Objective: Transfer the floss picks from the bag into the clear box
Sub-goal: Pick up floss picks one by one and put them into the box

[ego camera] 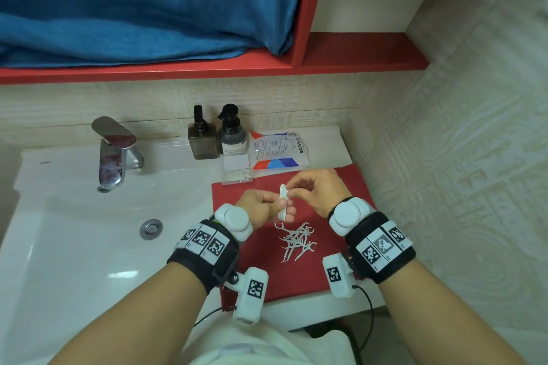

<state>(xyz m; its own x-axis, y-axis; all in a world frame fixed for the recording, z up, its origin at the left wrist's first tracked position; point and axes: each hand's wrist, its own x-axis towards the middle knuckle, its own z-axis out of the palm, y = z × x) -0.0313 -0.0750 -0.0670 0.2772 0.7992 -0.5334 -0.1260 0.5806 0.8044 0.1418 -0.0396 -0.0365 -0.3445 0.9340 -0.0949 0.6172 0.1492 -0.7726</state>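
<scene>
I see a white ceramic sink bench [74, 234] filling the lower left, with a chrome tap [114, 154] at ten o'clock. A red rectangular mat [350, 187] lies on the bench at centre right. At twelve o'clock from the mat, the printed plastic floss-pick bag [278, 151] lies flat, and the small clear plastic box [237, 172] stands just beside it at its eight o'clock, a few picks inside. My left hand [261, 210] has its grip closed around a bundle of white floss picks [283, 201], held upright. My right hand [317, 190] pinches the top of that same bundle. At six o'clock from the hands, a loose heap of white floss picks [296, 241] lies on the mat.
</scene>
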